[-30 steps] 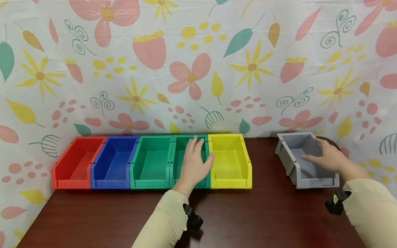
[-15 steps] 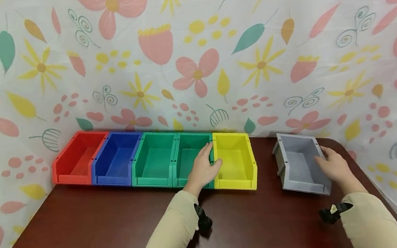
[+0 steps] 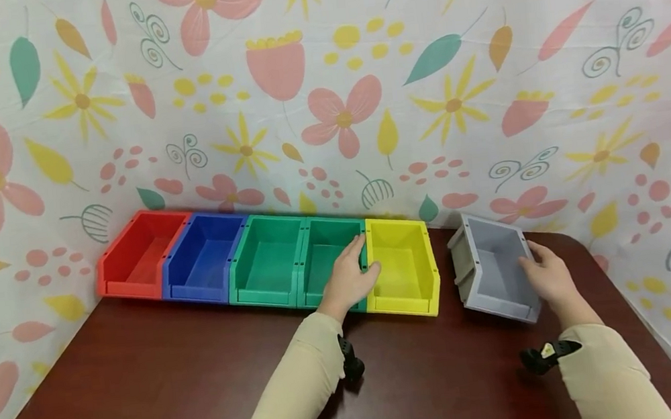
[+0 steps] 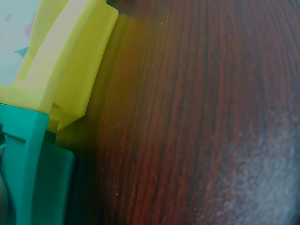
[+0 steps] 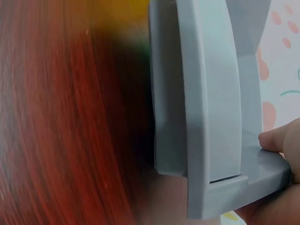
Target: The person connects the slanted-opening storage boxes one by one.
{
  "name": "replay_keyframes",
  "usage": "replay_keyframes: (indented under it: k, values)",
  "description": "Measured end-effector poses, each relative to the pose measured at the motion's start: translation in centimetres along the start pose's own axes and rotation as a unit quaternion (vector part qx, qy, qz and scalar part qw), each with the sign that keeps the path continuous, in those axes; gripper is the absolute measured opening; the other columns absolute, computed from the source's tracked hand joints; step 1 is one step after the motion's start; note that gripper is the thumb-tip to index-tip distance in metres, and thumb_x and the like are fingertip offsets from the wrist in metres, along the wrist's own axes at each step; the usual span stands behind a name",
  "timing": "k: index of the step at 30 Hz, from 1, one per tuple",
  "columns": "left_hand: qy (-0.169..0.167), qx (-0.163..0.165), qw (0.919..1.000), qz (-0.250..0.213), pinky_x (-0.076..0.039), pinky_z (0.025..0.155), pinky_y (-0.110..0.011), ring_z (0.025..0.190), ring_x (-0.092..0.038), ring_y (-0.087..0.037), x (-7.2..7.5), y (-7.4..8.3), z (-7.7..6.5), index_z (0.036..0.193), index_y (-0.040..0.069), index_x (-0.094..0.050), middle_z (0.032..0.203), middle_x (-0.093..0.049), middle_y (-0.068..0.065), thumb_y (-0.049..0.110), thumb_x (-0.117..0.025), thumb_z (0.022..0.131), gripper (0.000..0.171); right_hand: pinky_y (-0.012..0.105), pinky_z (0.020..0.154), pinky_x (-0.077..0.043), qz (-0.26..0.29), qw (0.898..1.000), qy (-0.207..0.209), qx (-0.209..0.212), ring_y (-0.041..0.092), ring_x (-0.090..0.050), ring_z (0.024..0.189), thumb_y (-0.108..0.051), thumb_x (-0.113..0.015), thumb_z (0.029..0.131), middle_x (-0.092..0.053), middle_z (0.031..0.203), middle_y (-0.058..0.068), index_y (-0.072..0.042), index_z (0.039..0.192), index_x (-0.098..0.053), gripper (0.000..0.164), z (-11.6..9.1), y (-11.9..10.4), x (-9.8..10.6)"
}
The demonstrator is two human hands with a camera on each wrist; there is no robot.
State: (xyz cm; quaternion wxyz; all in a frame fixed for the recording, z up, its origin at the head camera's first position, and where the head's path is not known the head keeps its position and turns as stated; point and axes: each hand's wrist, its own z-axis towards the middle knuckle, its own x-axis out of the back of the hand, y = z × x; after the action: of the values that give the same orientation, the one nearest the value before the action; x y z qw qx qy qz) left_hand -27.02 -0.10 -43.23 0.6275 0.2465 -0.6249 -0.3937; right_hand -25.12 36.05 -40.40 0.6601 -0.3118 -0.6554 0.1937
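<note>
In the head view, my right hand [image 3: 551, 276] grips the right side wall of a grey plastic storage bin [image 3: 499, 307], thumb inside and fingers outside. The right wrist view shows the thumb [image 5: 274, 139] over the bin's wall. The bin stands at a slant, a short gap from the yellow bin [image 3: 402, 306]. My left hand [image 3: 345, 283] lies over the wall between the yellow bin and the right-hand green bin [image 3: 314, 221], its fingers extended and thumb over the yellow one. Only a sliver of that hand shows in the left wrist view.
Another green bin [image 3: 265, 298], a blue bin [image 3: 196, 292] and a red bin [image 3: 131, 290] continue the row leftward on the dark wooden table [image 3: 164, 381]. A flower-printed cloth [image 3: 332, 48] hangs close behind. The table's rounded right edge lies beside my right hand.
My right hand has brought the grey bin leftward, nearer the yellow bin, and the bin has turned. My left hand has shifted right from over the green bin to the wall beside the yellow one.
</note>
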Motion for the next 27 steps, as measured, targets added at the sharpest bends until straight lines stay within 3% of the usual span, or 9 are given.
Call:
replay_keyframes:
  k: [14,21,27]
  values:
    - [0.011,0.009,0.9999,0.000,-0.034,0.110,-0.046,0.141,-0.031,-0.023,0.1,0.1,0.1,0.151,0.021,-0.026,0.155,-0.030,-0.002,0.041,-0.051,0.090,0.069,0.024,0.067,-0.046,0.052,0.999,-0.002,0.009,0.035,-0.056,0.102,-0.030,-0.036,0.100,-0.035,0.139,0.038,0.001,0.150,-0.019,0.061,0.3,-2.1,-0.9]
    - [0.011,0.011,0.9999,0.000,-0.034,0.110,-0.046,0.141,-0.031,-0.024,0.1,0.2,0.1,0.151,0.021,-0.026,0.154,-0.030,-0.003,0.039,-0.052,0.090,0.068,0.041,0.078,-0.051,0.058,0.998,-0.018,0.012,0.044,-0.052,0.111,-0.033,-0.034,0.101,-0.034,0.140,0.038,-0.001,0.151,-0.015,0.062,0.3,-2.8,-1.0]
    - [0.012,0.015,0.9998,0.001,-0.034,0.110,-0.047,0.141,-0.030,-0.023,0.0,0.1,0.0,0.151,0.022,-0.026,0.155,-0.030,-0.001,0.038,-0.052,0.091,0.067,0.055,0.089,-0.045,0.062,0.998,-0.024,0.014,0.049,-0.046,0.118,-0.033,-0.033,0.101,-0.026,0.145,0.037,-0.001,0.151,-0.013,0.063,0.2,-3.2,-1.0]
